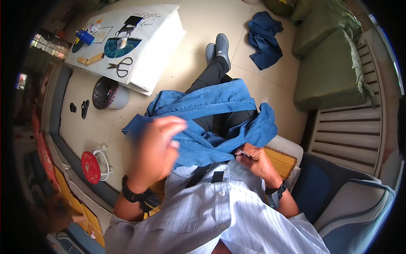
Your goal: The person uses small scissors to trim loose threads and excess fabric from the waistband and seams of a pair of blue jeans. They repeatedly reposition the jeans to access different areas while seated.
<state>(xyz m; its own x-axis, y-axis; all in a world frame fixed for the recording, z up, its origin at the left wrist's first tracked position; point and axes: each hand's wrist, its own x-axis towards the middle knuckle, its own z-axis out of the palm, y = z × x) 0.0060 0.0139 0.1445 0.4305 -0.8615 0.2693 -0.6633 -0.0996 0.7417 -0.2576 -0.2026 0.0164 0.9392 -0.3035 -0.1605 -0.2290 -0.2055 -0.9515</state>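
Note:
A pair of blue denim trousers lies across my lap, bunched, with one strip stretched over my knees. My right hand is closed at the near right edge of the denim. Between its fingertips shows a small thin shiny metal thing, whose kind I cannot make out. My left hand is raised over the left part of the denim, its fingers bent and smeared by motion. Whether it holds anything, such as a thread, does not show.
On a white table at far left lie black scissors, a wooden-handled tool and a blue bottle. A waste bin stands below it. More denim lies on the floor. Green cushions are at right.

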